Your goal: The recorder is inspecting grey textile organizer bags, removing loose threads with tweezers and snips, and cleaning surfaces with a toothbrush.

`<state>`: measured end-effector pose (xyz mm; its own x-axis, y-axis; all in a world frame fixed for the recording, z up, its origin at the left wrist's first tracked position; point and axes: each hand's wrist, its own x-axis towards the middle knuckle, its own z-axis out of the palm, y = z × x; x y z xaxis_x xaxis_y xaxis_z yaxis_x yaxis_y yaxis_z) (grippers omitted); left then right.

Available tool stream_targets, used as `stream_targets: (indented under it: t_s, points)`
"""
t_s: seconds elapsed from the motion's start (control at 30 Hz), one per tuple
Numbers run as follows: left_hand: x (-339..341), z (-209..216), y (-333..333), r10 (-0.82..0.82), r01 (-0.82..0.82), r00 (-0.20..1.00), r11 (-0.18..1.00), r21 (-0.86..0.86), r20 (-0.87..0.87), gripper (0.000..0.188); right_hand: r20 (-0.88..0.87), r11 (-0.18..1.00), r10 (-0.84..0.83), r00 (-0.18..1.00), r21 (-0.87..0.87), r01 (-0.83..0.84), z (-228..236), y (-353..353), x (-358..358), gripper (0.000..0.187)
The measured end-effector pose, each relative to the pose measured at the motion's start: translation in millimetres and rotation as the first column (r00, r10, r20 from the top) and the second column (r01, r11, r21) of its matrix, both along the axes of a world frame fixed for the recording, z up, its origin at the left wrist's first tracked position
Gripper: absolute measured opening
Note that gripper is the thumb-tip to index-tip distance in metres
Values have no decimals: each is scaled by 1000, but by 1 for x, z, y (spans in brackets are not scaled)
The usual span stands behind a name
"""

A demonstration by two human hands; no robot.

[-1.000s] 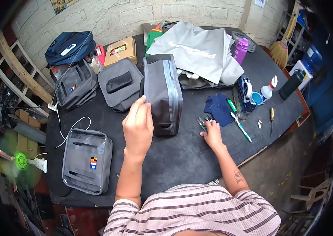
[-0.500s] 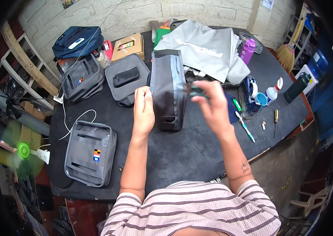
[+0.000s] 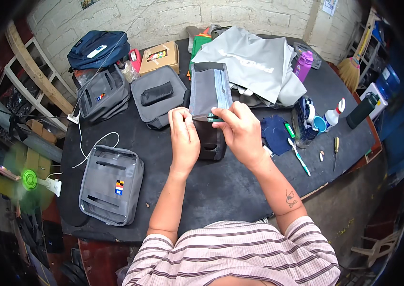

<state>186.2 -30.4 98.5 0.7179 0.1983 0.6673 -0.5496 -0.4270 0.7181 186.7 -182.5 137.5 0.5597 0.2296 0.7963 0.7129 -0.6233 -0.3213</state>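
Observation:
A grey bag with a light blue zipper point(image 3: 210, 88) stands on its edge in the middle of the table, its zippered side toward me. My right hand point(image 3: 241, 129) is closed around green-handled thread snips point(image 3: 205, 117), their blades lying across the front of the bag and pointing left. My left hand point(image 3: 184, 138) is closed at the bag's left edge, thumb and fingertips pinched together by the tips of the blades. What lies between those fingertips, perhaps the bag's edge or a thread, is too small to make out.
A clear-fronted grey case point(image 3: 111, 186) lies at the left, near a white cable point(image 3: 98, 139). Farther back are a grey bag point(image 3: 159, 107), a cardboard box point(image 3: 160, 57) and grey sheeting point(image 3: 245, 62). On the right are a toothbrush point(image 3: 299, 157), a screwdriver point(image 3: 336, 148) and a spray bottle point(image 3: 333, 113).
My right hand has brought the snips left and slightly down across the bag. My left hand has shifted right, so both hands now meet at the bag's left edge.

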Motion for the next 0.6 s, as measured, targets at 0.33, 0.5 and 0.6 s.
stream_targets:
  t_s: [0.33, 0.5, 0.6]
  points:
    - [-15, 13, 2, -339, 307, 939, 906, -291, -64, 25, -430, 471, 654, 622, 875, 109, -14, -26, 49, 43]
    - [5, 60, 17, -109, 106, 994, 969, 224, 4, 15, -184, 196, 877, 444, 980, 20, -21, -10, 28, 48]
    - [26, 79, 11, -122, 93, 992, 896, 434, 39, 27, -188, 213, 807, 560, 977, 21, -21, 7, 9, 48]
